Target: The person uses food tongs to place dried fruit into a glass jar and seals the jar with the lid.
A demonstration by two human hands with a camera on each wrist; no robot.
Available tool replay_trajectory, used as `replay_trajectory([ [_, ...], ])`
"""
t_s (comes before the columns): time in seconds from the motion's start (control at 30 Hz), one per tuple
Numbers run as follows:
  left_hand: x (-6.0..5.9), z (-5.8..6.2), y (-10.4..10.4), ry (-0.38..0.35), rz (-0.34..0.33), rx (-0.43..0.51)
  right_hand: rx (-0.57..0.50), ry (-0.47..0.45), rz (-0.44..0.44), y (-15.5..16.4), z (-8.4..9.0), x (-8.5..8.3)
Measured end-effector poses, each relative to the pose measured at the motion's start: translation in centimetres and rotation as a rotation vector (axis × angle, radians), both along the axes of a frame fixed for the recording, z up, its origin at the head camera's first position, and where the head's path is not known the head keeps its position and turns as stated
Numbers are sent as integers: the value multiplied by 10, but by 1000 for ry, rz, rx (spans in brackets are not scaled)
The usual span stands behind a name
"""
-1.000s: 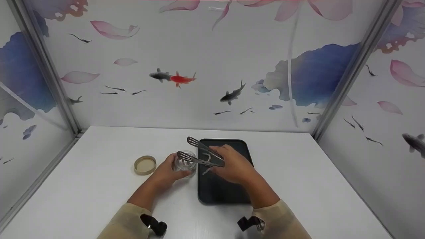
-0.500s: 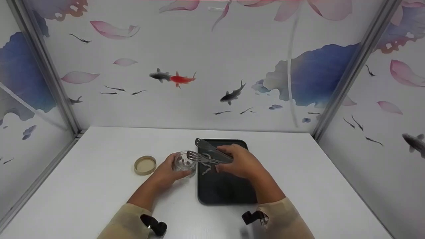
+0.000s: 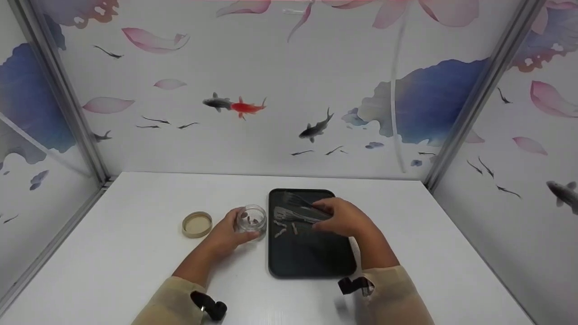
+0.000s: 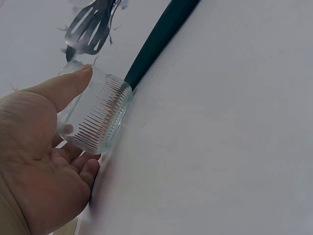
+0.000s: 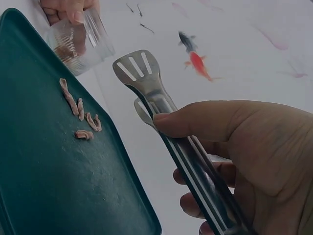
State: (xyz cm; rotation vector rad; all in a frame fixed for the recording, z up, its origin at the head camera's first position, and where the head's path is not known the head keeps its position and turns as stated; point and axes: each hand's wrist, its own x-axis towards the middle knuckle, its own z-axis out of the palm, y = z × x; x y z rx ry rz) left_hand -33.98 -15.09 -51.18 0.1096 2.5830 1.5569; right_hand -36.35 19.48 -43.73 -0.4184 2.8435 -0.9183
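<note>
A person in pale sleeves works at a white table (image 3: 135, 253). Nearest, the left hand (image 3: 224, 234) curls its fingers and thumb around a small clear glass jar (image 3: 251, 220), which stands on the table just left of a dark tray (image 3: 311, 259); a few brownish pieces lie inside the jar. The right hand (image 3: 345, 218) hovers over the tray, fingers and thumb wrapped around metal tongs (image 3: 295, 212), whose slotted tips sit close together and point toward the jar. On the tray under the tips lie several small pinkish strips (image 5: 78, 108). Left of the jar, apart from it, rests a tan round lid (image 3: 197, 224). Beyond rises a wall (image 3: 289, 90) painted with fish and petals.
</note>
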Motion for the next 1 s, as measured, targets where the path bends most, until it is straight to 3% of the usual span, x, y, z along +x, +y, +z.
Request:
replay_trajectory([
  [0.3,0,-2,0,-20,-2,37,35,-89,-6,20,-9,-8],
  [1.0,-1,-1,0,-11,9,-3,57,-140,-31,29,-22,-14],
])
